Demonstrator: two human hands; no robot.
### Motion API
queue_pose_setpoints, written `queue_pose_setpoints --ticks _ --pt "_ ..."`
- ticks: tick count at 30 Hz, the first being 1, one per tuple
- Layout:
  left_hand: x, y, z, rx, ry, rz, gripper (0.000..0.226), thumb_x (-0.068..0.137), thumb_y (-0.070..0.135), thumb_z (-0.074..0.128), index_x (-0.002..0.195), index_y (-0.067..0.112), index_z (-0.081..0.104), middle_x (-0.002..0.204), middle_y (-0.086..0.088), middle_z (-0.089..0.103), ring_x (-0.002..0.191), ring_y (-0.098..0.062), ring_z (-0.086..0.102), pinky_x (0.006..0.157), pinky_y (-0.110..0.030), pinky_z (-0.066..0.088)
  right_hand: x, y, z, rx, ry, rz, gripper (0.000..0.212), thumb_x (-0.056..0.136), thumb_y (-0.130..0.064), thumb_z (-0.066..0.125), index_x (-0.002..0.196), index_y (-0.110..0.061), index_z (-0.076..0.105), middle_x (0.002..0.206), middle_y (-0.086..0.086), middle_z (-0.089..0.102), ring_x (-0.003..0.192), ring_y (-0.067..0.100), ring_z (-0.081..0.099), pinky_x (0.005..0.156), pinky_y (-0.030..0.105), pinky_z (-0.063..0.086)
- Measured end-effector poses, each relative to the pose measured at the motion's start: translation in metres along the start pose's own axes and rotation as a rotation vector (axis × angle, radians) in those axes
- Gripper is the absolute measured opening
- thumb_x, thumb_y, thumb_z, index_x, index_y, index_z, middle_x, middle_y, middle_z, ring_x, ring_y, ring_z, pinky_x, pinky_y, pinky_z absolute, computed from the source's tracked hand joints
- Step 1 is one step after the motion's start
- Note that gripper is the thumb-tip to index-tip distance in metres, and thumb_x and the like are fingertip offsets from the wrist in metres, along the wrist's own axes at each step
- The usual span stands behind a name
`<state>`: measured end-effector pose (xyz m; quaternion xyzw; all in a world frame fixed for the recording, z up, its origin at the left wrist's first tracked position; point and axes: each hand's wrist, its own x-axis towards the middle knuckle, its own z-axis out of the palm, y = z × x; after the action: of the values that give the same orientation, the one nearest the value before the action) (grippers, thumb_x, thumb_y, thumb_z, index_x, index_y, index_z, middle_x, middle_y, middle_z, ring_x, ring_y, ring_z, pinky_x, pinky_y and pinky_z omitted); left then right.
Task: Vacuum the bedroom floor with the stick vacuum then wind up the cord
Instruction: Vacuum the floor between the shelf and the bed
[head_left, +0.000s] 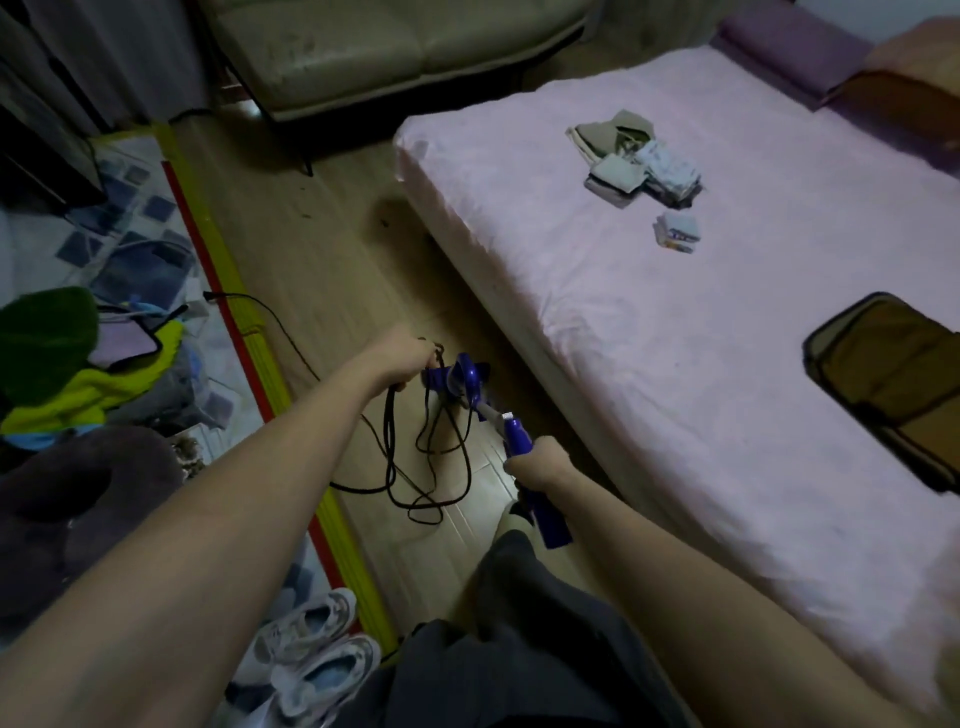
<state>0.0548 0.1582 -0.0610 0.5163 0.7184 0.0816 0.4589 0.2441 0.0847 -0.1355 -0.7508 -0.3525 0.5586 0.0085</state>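
Fingers of the left hand (415, 358) pinch cord (441, 467) loops at the purple stick vacuum (467, 387); the right hand (540, 462), at five o'clock, grips its handle. Vacuuming looks finished; slack trailing toward ten o'clock remains to wind.

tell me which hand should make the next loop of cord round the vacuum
Left. The left hand already grips the cord beside the vacuum body, while the right hand holds the handle steady.
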Motion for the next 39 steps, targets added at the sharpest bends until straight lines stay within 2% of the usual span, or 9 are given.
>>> queue_pose_setpoints --ticks 4,9,11,14,17,24,27,30,39 --pt "-0.002 -0.007 0.000 -0.036 0.006 0.011 0.017 0.097 0.020 0.046 0.099 0.010 0.059 0.079 -0.002 0.051 0.060 -0.013 0.043 0.049 -0.023 0.038 -0.001 -0.023 0.003 0.064 -0.069 -0.003 0.042 0.086 -0.014 0.064 0.122 -0.010 0.043 0.095 0.010 0.061 0.071 0.016 0.061 0.050 0.024 0.049" --pt "0.005 -0.020 -0.007 -0.052 0.024 -0.058 0.019 0.096 0.023 0.047 0.101 0.011 0.061 0.080 -0.006 0.050 0.066 -0.017 0.045 0.057 -0.028 0.040 -0.020 -0.062 -0.010 0.096 -0.166 0.000 0.038 0.085 -0.010 0.063 0.120 -0.007 0.048 0.105 0.014 0.062 0.074 0.019 0.060 0.059 0.027 0.051" --pt "0.007 -0.022 -0.010 -0.045 0.034 -0.078 0.020 0.096 0.022 0.047 0.101 0.010 0.062 0.079 -0.006 0.051 0.065 -0.017 0.045 0.056 -0.028 0.039 -0.020 -0.078 -0.009 0.156 -0.161 -0.019 0.046 0.085 -0.009 0.064 0.127 -0.006 0.044 0.115 0.016 0.061 0.080 0.020 0.059 0.068 0.028 0.051" --pt "0.008 -0.024 -0.013 -0.036 0.036 -0.083 0.021 0.098 0.021 0.045 0.096 0.010 0.063 0.078 -0.006 0.049 0.062 -0.016 0.044 0.054 -0.026 0.038 -0.013 -0.101 0.000 0.263 -0.121 -0.070 0.054 0.086 -0.009 0.065 0.133 -0.007 0.038 0.110 0.016 0.060 0.078 0.019 0.059 0.065 0.027 0.051" --pt "0.007 -0.029 -0.016 -0.059 0.039 -0.077 0.023 0.098 0.021 0.043 0.091 0.011 0.062 0.075 -0.006 0.047 0.059 -0.015 0.042 0.053 -0.027 0.037 -0.011 -0.081 0.020 0.260 -0.083 -0.085 0.047 0.087 -0.009 0.063 0.128 -0.008 0.040 0.109 0.014 0.058 0.085 0.021 0.060 0.075 0.030 0.054" --pt "0.020 -0.035 -0.023 -0.044 0.053 -0.089 0.021 0.098 0.021 0.046 0.087 0.012 0.061 0.074 -0.007 0.050 0.059 -0.017 0.043 0.056 -0.030 0.038 -0.005 -0.016 0.027 0.229 -0.096 0.038 0.040 0.085 -0.009 0.063 0.117 -0.009 0.040 0.096 0.014 0.063 0.071 0.019 0.060 0.059 0.029 0.052" --pt "0.033 -0.027 -0.021 -0.036 0.053 -0.100 0.025 0.099 0.020 0.044 0.080 0.015 0.061 0.076 -0.005 0.051 0.059 -0.016 0.044 0.055 -0.028 0.039 0.006 -0.026 0.026 0.180 -0.109 0.022 0.037 0.085 -0.010 0.063 0.113 -0.010 0.039 0.096 0.013 0.063 0.071 0.019 0.060 0.062 0.030 0.053" --pt "0.046 -0.016 -0.015 -0.049 0.022 -0.105 0.018 0.097 0.021 0.047 0.092 0.013 0.062 0.075 -0.003 0.049 0.059 -0.013 0.043 0.053 -0.025 0.038 0.024 -0.043 0.014 0.148 -0.095 0.029 0.035 0.086 -0.011 0.063 0.113 -0.009 0.041 0.092 0.011 0.063 0.067 0.017 0.060 0.058 0.027 0.052" --pt "0.116 0.016 -0.033 -0.078 0.035 -0.194 0.017 0.096 0.021 0.049 0.090 0.012 0.062 0.068 -0.003 0.048 0.053 -0.013 0.042 0.044 -0.024 0.036 0.117 -0.113 -0.042 0.120 -0.060 0.002 0.052 0.083 -0.011 0.066 0.128 -0.008 0.040 0.091 0.011 0.064 0.066 0.019 0.061 0.049 0.028 0.048"
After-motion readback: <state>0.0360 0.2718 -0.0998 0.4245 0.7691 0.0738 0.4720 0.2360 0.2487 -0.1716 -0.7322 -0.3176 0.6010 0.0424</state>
